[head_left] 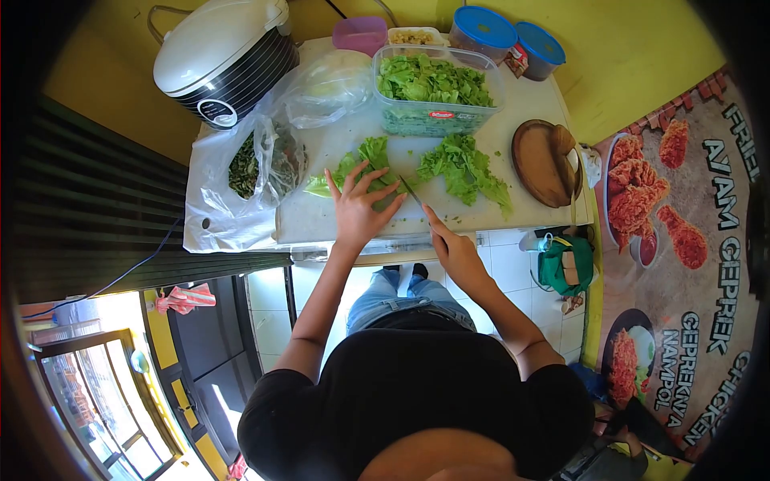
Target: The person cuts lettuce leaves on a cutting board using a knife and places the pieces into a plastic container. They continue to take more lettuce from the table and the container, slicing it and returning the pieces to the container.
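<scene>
My left hand (362,204) lies with its fingers spread on a green lettuce leaf (374,151) on the white tabletop (337,228). In my right hand (460,258) is a knife (411,191), gripped by its handle. Its blade points away from me and to the left, close to the left fingertips and the edge of the leaf. To the right of the blade rests a loose pile of lettuce (465,168). Behind both stands a clear plastic container (475,122) filled with cut lettuce (433,80).
A plastic bag of dark green leaves (243,167) lies at left, below a rice cooker (216,56). At right is a round brown mortar (531,164) with a pestle (563,140). Blue-lidded tubs (485,26) and a purple container (358,34) line the back.
</scene>
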`<state>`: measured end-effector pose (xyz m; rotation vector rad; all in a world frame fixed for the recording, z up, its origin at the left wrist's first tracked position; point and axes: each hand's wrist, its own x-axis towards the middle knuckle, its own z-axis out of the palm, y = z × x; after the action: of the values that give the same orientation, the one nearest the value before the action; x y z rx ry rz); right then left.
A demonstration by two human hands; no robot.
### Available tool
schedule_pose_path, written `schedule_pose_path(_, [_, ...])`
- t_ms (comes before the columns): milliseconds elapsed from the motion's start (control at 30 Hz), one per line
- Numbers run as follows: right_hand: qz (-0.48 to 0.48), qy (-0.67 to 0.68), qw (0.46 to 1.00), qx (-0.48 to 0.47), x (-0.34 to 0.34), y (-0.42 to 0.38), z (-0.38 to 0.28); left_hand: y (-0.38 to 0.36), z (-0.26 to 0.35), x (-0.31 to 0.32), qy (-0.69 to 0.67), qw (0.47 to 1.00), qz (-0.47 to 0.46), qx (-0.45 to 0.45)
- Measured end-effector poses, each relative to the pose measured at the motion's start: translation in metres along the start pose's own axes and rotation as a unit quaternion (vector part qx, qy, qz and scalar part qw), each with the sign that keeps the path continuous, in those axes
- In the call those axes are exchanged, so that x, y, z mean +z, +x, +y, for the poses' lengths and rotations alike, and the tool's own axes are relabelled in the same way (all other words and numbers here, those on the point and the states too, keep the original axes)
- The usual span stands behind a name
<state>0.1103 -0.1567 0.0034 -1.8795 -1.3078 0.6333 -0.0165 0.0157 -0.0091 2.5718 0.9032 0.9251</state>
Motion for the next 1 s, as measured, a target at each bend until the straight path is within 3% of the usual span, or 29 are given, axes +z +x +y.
schedule_pose_path(100, [0.012, -0.024, 0.999, -0.025, 0.0, 0.01, 0.0, 0.0, -0.001, 0.002, -0.002, 1.0, 0.007, -0.001])
schedule_pose_path(167, [-0.045, -0.006, 0.998, 0.041, -0.009, 0.015, -0.011, -0.001, -0.001, 0.003, -0.001, 1.0, 0.009, -0.002])
schedule_pose_path(400, [-0.016, -0.003, 1.0, 0.005, -0.008, -0.009, 0.004, -0.002, 0.0, 0.0, -0.005, 1.0, 0.006, -0.009])
schedule_pose_path(500, [-0.041, 0.029, 0.997, 0.057, -0.007, -0.007, 0.003, -0.002, -0.002, 0.0, -0.003, 1.0, -0.005, -0.015])
schedule_pose_path(567, [0.039, 0.036, 0.998, -0.033, -0.002, -0.001, 0.014, -0.002, -0.001, 0.0, -0.001, 1.0, -0.01, -0.014])
schedule_pose_path(600, [0.04, 0.036, 0.998, -0.034, -0.006, 0.002, 0.012, -0.001, 0.0, -0.001, 0.006, 1.0, -0.02, 0.001])
schedule_pose_path(667, [0.004, 0.067, 0.995, 0.067, -0.015, 0.008, 0.007, 0.001, 0.003, -0.002, 0.015, 0.999, -0.028, 0.017])
schedule_pose_path(767, [-0.035, 0.103, 0.983, 0.145, -0.03, 0.012, -0.01, 0.004, 0.006, -0.008, 0.015, 0.999, -0.022, 0.017])
schedule_pose_path(1000, [-0.081, 0.102, 0.991, 0.015, -0.019, 0.004, 0.001, -0.008, -0.017, -0.022, 0.042, 0.998, -0.022, -0.047])
